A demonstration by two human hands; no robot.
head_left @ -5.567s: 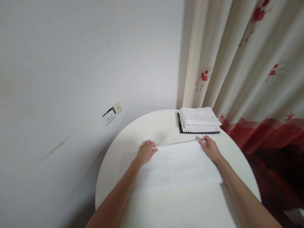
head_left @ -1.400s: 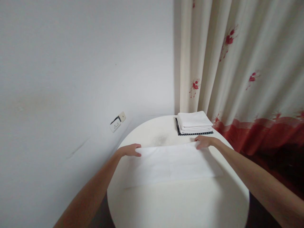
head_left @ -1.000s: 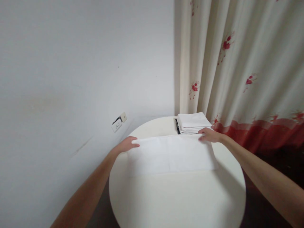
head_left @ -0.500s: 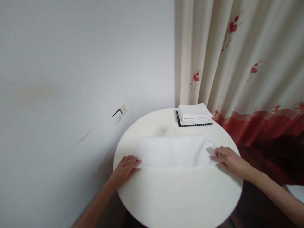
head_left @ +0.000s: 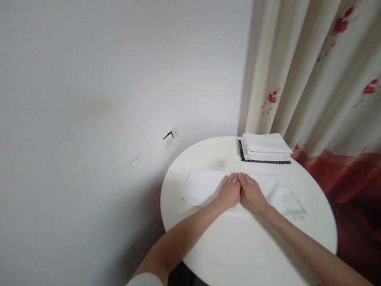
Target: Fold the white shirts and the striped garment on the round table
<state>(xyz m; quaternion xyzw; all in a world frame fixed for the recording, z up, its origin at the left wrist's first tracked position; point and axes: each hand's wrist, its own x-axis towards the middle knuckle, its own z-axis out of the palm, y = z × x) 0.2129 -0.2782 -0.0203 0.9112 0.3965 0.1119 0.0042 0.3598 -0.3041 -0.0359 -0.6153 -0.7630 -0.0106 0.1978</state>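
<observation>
A white cloth (head_left: 201, 187), folded into a long strip, lies across the round white table (head_left: 253, 254). Both hands rest on its middle, side by side and touching each other. My left hand (head_left: 230, 193) lies palm down on the fabric with its fingers stretched toward the far edge. Beside it, my right hand (head_left: 251, 194) also presses flat on the cloth, fingers extended. The cloth's right end is creased and slants toward the near side. What lies directly under the palms is hidden.
At the table's far right sits a stack of folded white cloths (head_left: 266, 143) on a dark, pattern-edged piece (head_left: 264, 162). A wall (head_left: 133, 99) with a socket (head_left: 168, 141) borders the left. A floral curtain (head_left: 285, 91) hangs behind on the right.
Both hands have moved inward from the cloth's two ends to its middle, where they now meet. The view has shifted, so the table appears farther right.
</observation>
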